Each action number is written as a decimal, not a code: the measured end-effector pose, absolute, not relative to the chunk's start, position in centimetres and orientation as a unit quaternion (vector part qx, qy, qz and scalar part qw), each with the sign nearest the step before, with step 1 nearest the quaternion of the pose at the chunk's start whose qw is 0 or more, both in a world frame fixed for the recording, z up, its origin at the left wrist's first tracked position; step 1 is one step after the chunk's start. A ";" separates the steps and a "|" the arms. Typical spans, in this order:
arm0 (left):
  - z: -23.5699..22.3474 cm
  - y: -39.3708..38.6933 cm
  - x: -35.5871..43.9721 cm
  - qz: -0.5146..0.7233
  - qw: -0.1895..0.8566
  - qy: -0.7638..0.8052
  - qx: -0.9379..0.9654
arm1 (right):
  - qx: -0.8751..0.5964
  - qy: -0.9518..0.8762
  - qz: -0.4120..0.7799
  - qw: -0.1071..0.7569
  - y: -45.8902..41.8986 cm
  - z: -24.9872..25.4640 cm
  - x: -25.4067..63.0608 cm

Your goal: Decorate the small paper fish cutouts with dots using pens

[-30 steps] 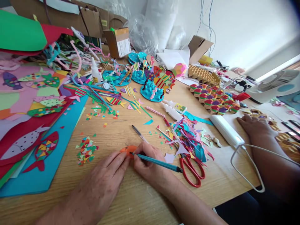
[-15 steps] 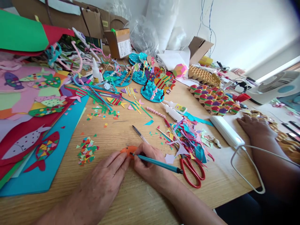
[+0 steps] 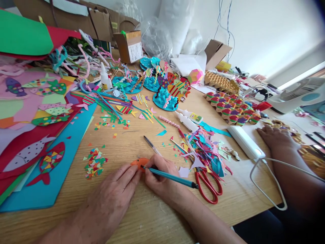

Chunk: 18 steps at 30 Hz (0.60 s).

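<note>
On the wooden table lies an orange paper fish [image 3: 139, 162] with a dark eye and line drawn at its head. My left hand [image 3: 118, 184] holds it down with fingers pressed close together, covering much of it. Gripped in my right hand [image 3: 159, 178] is a blue felt-tip pen [image 3: 172, 177], its dark tip touching the fish. The pen's back end points right, toward red-handled scissors [image 3: 208, 186]. A second, slim pen [image 3: 151, 145] lies just beyond my right hand. Small coloured paper triangles [image 3: 95, 163] are heaped left of the fish.
Paper scraps [image 3: 205, 145] and glue bottles [image 3: 188, 121] lie to the right. Another person's hand [image 3: 276, 137] rests beside a white power bank [image 3: 245, 141] with a cable. Blue card sheets [image 3: 58, 169] lie left; decorated blue bases [image 3: 165, 101] and cardboard boxes [image 3: 129, 47] stand behind.
</note>
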<state>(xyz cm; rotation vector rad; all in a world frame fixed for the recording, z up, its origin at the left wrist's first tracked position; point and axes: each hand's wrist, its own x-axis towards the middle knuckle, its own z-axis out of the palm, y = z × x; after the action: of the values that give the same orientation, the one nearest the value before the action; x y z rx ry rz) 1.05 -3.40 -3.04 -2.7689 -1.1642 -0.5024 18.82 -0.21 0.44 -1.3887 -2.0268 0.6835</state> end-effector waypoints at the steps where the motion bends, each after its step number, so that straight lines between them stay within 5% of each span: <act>1: -3.1 -3.4 1.1 -0.163 0.048 -0.384 -0.908 | -0.523 -0.759 0.255 0.291 -0.2 0.5 18.8; 18: -3.7 -4.1 1.3 -0.159 0.020 -0.411 -0.897 | -0.517 -0.763 0.244 0.302 -0.1 0.4 18.8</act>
<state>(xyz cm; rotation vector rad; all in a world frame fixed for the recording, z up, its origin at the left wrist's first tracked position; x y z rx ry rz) 1.34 -4.11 -3.71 -2.7831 -1.2751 -0.4934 18.80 -0.12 0.45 -1.3716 -2.0223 0.6479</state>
